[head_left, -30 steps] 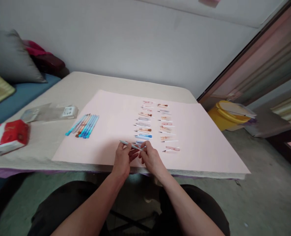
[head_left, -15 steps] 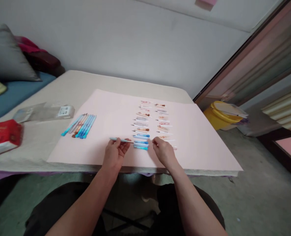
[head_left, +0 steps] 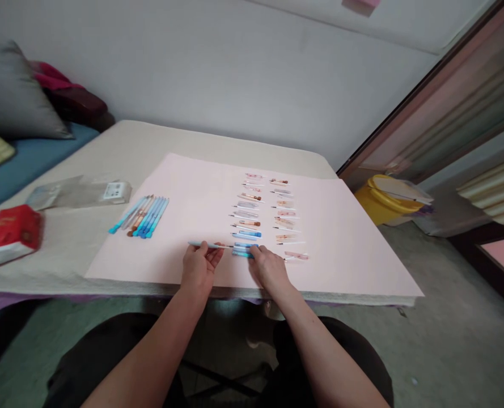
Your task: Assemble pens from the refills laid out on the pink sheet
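Observation:
My left hand pinches a thin light-blue pen that points left over the pink paper sheet. My right hand rests its closed fingertips on a blue pen cap at the near end of the left column. Two columns of small pen parts run away from me on the sheet. Whether the right fingers grip the cap or only touch it is hard to tell.
A bundle of blue and brown pens lies at the sheet's left edge. A clear plastic packet and a red tissue pack sit further left on the beige table. A yellow bucket stands on the floor at right.
The hands parted after holding the pen together. The left hand kept the pen and drew it left; the right hand swung right, then came back onto the blue cap.

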The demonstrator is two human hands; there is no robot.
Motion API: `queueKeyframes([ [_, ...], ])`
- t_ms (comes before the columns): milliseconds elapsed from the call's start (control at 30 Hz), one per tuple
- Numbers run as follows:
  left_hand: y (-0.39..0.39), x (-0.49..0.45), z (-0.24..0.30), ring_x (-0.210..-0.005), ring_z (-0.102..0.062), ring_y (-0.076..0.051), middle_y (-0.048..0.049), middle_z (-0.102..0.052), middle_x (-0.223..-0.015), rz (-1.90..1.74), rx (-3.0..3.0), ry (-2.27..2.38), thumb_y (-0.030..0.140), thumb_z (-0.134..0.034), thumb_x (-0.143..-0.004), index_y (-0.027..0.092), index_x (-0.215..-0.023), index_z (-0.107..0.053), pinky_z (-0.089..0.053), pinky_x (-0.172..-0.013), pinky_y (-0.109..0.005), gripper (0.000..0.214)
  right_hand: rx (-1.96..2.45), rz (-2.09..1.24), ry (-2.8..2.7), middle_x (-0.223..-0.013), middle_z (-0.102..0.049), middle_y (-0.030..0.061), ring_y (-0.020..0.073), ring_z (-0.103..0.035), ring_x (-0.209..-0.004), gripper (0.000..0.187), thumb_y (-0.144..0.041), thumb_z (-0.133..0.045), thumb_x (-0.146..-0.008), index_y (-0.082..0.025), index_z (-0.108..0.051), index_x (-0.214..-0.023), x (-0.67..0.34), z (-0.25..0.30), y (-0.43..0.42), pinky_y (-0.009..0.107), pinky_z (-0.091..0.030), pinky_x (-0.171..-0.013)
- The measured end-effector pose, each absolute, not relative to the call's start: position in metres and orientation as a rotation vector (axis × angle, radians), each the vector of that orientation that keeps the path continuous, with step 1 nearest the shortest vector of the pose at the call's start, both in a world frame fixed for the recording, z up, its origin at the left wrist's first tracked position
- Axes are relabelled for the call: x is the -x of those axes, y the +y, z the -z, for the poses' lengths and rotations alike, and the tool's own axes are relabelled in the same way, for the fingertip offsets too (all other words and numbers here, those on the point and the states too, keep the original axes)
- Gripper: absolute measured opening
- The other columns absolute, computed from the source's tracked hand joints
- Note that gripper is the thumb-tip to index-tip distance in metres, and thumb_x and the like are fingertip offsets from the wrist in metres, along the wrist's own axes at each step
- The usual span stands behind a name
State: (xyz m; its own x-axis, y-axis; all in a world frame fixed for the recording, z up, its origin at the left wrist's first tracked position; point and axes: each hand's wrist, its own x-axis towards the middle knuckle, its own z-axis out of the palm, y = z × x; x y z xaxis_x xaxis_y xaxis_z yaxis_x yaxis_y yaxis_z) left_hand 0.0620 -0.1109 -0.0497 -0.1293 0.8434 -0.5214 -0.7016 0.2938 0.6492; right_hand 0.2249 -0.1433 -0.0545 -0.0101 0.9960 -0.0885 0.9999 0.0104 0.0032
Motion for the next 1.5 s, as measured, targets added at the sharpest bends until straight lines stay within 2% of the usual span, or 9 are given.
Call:
queueKeyframes([
  [267,-0.107,-0.068,0.071,-0.064,-0.066,-0.016,-0.0031,-0.063,-0.067,-1.416,-0.277,1.231,0.014,-0.051,-0.082,0.018,-0.080,-0.044,-0.055,-0.064,-0.033,0.008,-2.126,0.121,2.227,-0.095,-0.061,0.0035,0.0180,-0.061,-0.082,0.020,-0.024,-0.038,-0.091,-0.025,-0.055,-0.101,-0.224,0.056,-0.143,0.026,-0.040,-0.064],
  [400,-0.104,-0.070,0.077,-0.060,-0.065,-0.014,-0.0020,-0.062,-0.066,-1.421,-0.284,1.287,0.014,-0.050,-0.081,0.018,-0.081,-0.043,-0.055,-0.061,-0.032,0.008,-2.130,0.113,2.248,-0.096,-0.061,0.0035,0.0184,-0.060,-0.083,0.020,-0.025,-0.038,-0.091,-0.025,-0.056,-0.102,-0.222,0.057,-0.144,0.027,-0.040,-0.065],
  [567,-0.102,-0.070,0.081,-0.057,-0.064,-0.013,-0.0010,-0.061,-0.066,-1.444,-0.278,1.326,0.013,-0.050,-0.081,0.018,-0.082,-0.043,-0.055,-0.060,-0.032,0.008,-2.097,0.115,2.279,-0.101,-0.058,0.0051,0.0186,-0.059,-0.086,0.024,-0.035,-0.040,-0.091,-0.027,-0.054,-0.108,-0.216,0.059,-0.146,0.028,-0.041,-0.069],
  [867,-0.102,-0.069,0.085,-0.056,-0.065,-0.014,-0.0007,-0.061,-0.064,-1.504,-0.276,1.363,0.013,-0.049,-0.081,0.018,-0.081,-0.043,-0.055,-0.059,-0.032,0.008,-2.059,0.081,2.335,-0.100,-0.058,0.0042,0.0191,-0.058,-0.088,0.025,-0.036,-0.040,-0.092,-0.030,-0.052,-0.113,-0.210,0.066,-0.146,0.027,-0.040,-0.067],
  [1067,-0.103,-0.069,0.082,-0.054,-0.064,-0.014,-0.0004,-0.060,-0.066,-1.469,-0.287,1.386,0.015,-0.048,-0.081,0.019,-0.083,-0.042,-0.055,-0.058,-0.033,0.007,-2.032,0.074,2.338,-0.098,-0.058,0.0049,0.0179,-0.058,-0.087,0.029,-0.032,-0.032,-0.095,-0.030,-0.056,-0.111,-0.208,0.067,-0.145,0.026,-0.039,-0.067],
  [1500,-0.106,-0.069,0.077,-0.054,-0.064,-0.014,-0.0013,-0.061,-0.066,-1.480,-0.259,1.373,0.015,-0.047,-0.082,0.019,-0.084,-0.043,-0.054,-0.060,-0.035,0.007,-1.977,0.150,2.308,-0.098,-0.061,0.0066,0.0186,-0.060,-0.086,0.027,-0.029,-0.033,-0.094,-0.025,-0.057,-0.106,-0.202,0.056,-0.147,0.028,-0.041,-0.066],
])
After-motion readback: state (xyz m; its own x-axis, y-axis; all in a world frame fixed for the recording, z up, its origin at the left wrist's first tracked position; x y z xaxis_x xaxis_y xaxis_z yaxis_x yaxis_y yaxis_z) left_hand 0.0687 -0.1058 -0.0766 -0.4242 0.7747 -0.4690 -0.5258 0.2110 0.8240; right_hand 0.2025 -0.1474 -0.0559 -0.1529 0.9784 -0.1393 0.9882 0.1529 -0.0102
